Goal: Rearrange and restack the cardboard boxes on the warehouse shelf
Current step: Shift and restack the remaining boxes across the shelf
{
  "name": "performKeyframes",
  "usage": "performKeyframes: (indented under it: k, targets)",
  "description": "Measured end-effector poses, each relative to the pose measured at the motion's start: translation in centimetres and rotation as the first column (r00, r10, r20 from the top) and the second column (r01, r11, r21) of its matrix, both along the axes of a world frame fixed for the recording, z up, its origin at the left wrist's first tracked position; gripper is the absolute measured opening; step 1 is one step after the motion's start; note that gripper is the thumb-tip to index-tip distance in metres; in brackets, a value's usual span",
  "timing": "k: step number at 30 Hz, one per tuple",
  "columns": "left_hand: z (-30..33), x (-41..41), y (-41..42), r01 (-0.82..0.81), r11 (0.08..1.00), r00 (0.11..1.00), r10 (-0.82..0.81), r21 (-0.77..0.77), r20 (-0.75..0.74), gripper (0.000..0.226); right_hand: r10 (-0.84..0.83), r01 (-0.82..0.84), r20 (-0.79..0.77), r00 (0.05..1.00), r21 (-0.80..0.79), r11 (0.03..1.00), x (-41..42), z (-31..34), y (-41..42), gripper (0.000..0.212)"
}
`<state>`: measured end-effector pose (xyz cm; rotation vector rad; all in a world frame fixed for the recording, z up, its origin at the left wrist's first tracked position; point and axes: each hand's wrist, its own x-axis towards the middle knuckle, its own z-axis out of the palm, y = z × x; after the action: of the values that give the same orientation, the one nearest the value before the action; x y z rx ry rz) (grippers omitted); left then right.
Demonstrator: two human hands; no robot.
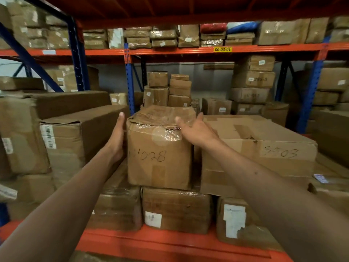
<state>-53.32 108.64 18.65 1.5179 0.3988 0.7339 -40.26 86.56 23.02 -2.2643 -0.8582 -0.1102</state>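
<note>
A tall cardboard box marked "1028" [159, 157] stands on the shelf's lower stack, its taped top crumpled. My left hand [117, 137] lies flat against the box's left side, fingers pointing up and back. My right hand [196, 129] hovers open over the box's top right corner, fingers spread, and I cannot tell whether it touches the box. A wide flat box marked "3503" [264, 148] sits right beside it. A long box with a barcode label [75, 133] lies to the left.
Lower boxes [175, 208] carry the stack above the orange shelf beam [151, 241]. Smaller boxes [170, 89] are piled behind, and a taller pile [253, 80] stands at the back right. Blue uprights [130, 82] frame the bay, and the shelf above [188, 51] is packed with parcels.
</note>
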Motion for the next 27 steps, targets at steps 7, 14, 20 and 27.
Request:
performKeyframes:
  k: [7, 14, 20, 27]
  targets:
    - [-0.9, 3.5, 1.2, 0.191, 0.974, 0.977, -0.178, -0.122, 0.114, 0.065, -0.273, 0.246, 0.078, 0.959, 0.254, 0.935, 0.0, -0.2, 1.2, 0.030]
    - [-1.7, 4.1, 0.6, 0.253, 0.956, 0.957, -0.225, -0.146, 0.181, 0.068, -0.359, 0.317, 0.219, 0.907, 0.205, 0.926, 0.5, -0.3, 0.7, 0.041]
    - [-1.8, 3.8, 0.1, 0.203, 0.974, 0.966, -0.182, -0.104, 0.182, 0.073, -0.350, 0.313, 0.238, 0.906, 0.180, 0.933, -0.1, -1.4, 0.6, 0.051]
    - [-1.3, 1.6, -0.1, -0.092, 0.995, 0.994, 0.094, 0.035, -0.049, 0.070, -0.312, 0.240, 0.391, 0.866, 0.223, 0.945, -2.0, -1.6, 0.9, 0.061]
